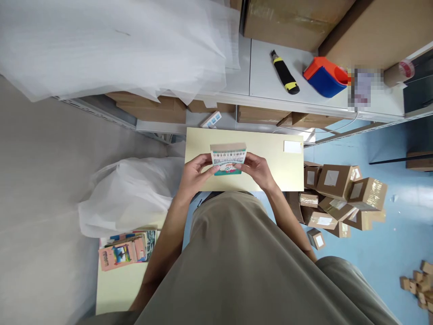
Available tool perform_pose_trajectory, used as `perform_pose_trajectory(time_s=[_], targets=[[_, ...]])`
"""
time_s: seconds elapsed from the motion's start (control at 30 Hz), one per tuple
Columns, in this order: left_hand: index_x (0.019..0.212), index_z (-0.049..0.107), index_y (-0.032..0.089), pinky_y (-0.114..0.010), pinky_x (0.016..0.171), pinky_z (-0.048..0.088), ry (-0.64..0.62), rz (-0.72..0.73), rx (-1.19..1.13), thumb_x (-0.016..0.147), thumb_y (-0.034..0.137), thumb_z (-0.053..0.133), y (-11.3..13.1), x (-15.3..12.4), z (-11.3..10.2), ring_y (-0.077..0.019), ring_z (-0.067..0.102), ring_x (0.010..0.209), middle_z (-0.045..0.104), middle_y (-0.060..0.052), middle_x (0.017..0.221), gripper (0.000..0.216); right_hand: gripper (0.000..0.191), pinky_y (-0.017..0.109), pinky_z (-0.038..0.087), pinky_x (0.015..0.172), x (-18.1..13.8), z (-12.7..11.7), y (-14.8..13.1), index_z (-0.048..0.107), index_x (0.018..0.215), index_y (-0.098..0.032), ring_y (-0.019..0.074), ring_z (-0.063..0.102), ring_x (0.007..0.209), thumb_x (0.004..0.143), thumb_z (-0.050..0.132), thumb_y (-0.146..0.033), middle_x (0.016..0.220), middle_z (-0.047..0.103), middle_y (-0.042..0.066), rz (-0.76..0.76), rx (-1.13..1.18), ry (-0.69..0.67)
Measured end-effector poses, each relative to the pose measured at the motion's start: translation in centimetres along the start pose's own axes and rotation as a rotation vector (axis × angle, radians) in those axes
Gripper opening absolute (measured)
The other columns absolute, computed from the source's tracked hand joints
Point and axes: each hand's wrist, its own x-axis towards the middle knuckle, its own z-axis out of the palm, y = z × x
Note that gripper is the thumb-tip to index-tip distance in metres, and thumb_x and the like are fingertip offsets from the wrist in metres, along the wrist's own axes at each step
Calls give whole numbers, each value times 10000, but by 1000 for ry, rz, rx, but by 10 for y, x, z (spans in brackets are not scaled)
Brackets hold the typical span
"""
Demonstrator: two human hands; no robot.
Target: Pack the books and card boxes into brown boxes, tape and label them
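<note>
A thick paperback book (229,159) with a white and teal cover stands upright between my two hands, over the pale yellow table (270,174). My left hand (199,172) grips its left side, thumb on the front cover and fingers behind. From the right side, my right hand (256,169) holds it the same way. The book's top page edge faces up toward me. Whether its lower edge touches the table I cannot tell. Near the table's right end lies a small white card or label (292,146).
A shelf ahead carries white foam sheeting (118,45), a box cutter (284,72), an orange and blue tape dispenser (326,76) and cardboard boxes (297,22). More books (125,253) lie at lower left beside white wrapping (135,194). Taped parcels (338,194) are piled on the right.
</note>
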Motion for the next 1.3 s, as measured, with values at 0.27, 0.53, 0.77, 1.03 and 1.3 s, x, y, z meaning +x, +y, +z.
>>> perform_pose_trajectory(time_s=[0.27, 0.53, 0.77, 1.03, 1.3], targets=[[1022, 809, 260, -621, 1328, 487, 12, 259, 204, 964, 640, 837, 13, -3, -5, -341, 689, 1475, 849, -111, 1295, 385, 352, 583, 521, 1312, -1, 1, -3, 890, 1154, -361, 333, 593, 1575, 960, 859, -653, 1528, 744, 62, -163, -132, 46], [1315, 733, 207, -462, 1029, 685, 99, 55, 68, 860, 665, 926, 7, -10, -6, -290, 837, 1085, 856, -138, 1226, 674, 608, 448, 662, 1015, -4, -1, 3, 684, 1364, -309, 252, 794, 1083, 924, 886, -677, 1182, 847, 67, -82, -76, 102], [1154, 766, 227, -345, 898, 674, 46, 66, 167, 1026, 679, 715, 15, -10, -12, -237, 806, 994, 827, -104, 1157, 472, 490, 364, 648, 741, -7, 0, -3, 739, 1241, -297, 192, 708, 830, 1058, 638, -740, 1083, 788, 47, -64, -141, 67], [1145, 763, 202, -343, 750, 681, 57, -44, 61, 888, 709, 867, 16, -7, 0, -222, 790, 688, 727, 11, 698, 578, 576, 314, 557, 549, -5, 4, -5, 733, 1164, -234, 173, 679, 573, 922, 816, -750, 706, 716, -28, 23, -84, 58], [1049, 761, 203, -295, 567, 596, 95, -79, 146, 899, 827, 794, 19, -2, 16, -178, 667, 486, 612, 51, 542, 643, 663, 303, 501, 502, -2, 4, -4, 701, 1041, -228, 146, 586, 461, 936, 716, -883, 602, 674, -42, 68, -87, 76]])
